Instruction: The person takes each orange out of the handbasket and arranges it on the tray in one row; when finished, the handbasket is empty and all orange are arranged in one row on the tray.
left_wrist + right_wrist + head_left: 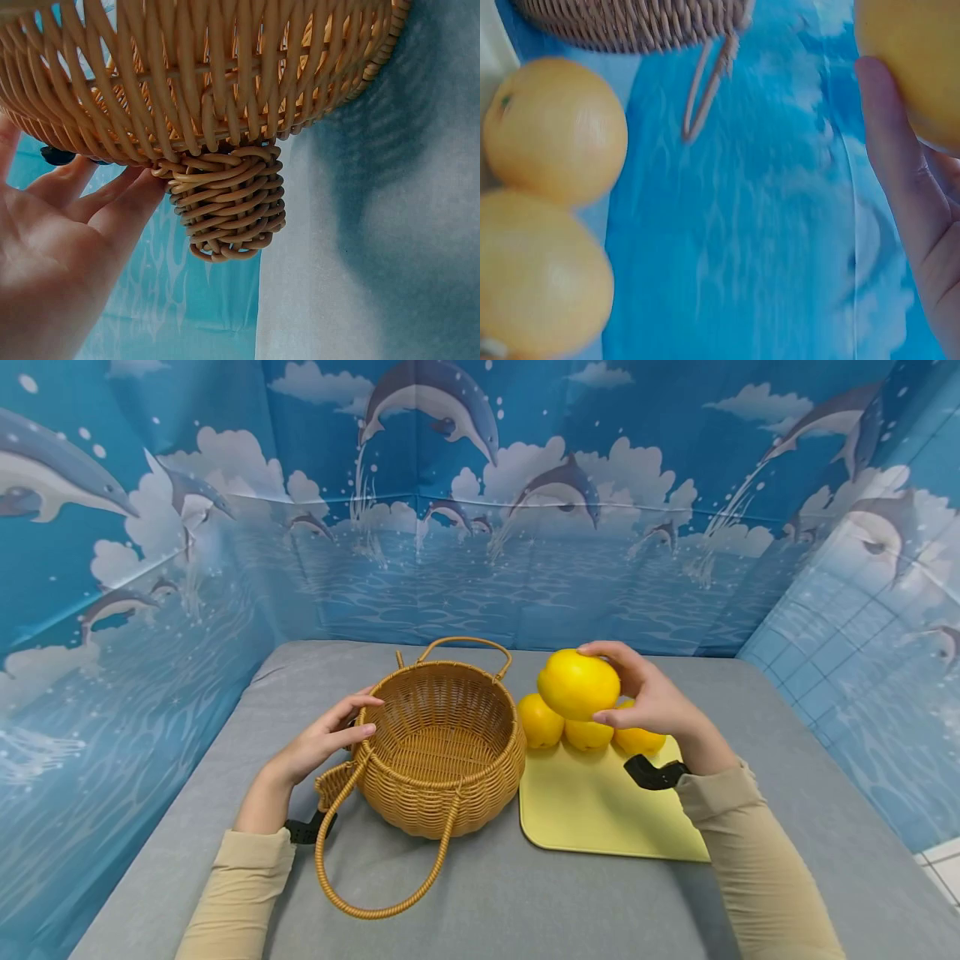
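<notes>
A round wicker basket (pixel 442 797) stands upright in the middle, its woven floor visible and bare. At its left rim, my left hand (pixel 318 743) grips the basket, with fingertips reaching over the edge. The left wrist view shows fingers against the outer weave beside a small woven side piece (pixel 229 202). My right hand (pixel 648 693) holds a large, smooth yellow fruit (pixel 576 685) between thumb and fingers, raised to the right of the basket. Below it, three similar yellow fruits (pixel 540 722) sit in a row, partly hidden by the held fruit and the hand.
A pale yellow board (pixel 600 814) lies right of the basket, under the row of fruits. One basket handle (pixel 375 912) droops toward the front; the other handle (pixel 468 640) stands at the back. Grey cloth covers the table (pixel 525 910). A dolphin-print curtain (pixel 465 577) encloses it behind.
</notes>
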Available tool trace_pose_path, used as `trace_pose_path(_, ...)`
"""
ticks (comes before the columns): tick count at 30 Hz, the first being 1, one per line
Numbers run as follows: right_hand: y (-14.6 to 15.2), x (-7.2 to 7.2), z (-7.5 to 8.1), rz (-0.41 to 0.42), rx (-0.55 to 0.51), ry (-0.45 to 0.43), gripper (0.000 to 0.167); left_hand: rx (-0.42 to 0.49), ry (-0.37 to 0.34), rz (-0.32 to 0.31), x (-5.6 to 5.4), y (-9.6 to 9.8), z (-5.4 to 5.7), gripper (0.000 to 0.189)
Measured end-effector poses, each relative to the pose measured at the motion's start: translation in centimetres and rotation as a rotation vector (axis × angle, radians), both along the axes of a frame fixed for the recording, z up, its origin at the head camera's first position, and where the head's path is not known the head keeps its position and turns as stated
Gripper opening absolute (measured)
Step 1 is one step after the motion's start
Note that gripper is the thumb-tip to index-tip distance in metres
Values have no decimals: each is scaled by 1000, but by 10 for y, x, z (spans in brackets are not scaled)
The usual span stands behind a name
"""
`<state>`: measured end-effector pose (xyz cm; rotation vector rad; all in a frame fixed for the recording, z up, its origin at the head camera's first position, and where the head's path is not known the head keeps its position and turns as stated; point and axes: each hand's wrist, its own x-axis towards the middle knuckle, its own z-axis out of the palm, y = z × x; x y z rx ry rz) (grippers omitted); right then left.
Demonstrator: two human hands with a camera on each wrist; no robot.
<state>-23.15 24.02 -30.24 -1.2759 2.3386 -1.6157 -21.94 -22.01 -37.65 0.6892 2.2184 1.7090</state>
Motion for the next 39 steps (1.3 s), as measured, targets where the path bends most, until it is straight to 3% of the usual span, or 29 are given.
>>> trace_pose_path(9, 60, 25, -20, -120, -277, -47, 73, -8, 0, 4, -1, 0, -2, 49)
trace_pose_path(17, 92, 35, -49, -370, -412, -74, 69, -9, -1, 5, -1, 0, -2, 48)
trace_pose_path(20, 99, 35, -57, -490, -363, -72, 69, -11, 3, 11, -1, -1, -2, 48)
trace_pose_path(26, 115, 30, -72, -696, -112, -64, 70, -6, 8, 8, -1, -1, -3, 48)
trace_pose_path(34, 131, 28, -88, -776, -93, -164, 66, -3, 6, 7, -2, 1, -2, 49)
trace_pose_path(39, 149, 20, -110, -823, -34, -191, 65, -14, 4, 12, -3, 1, -2, 49)
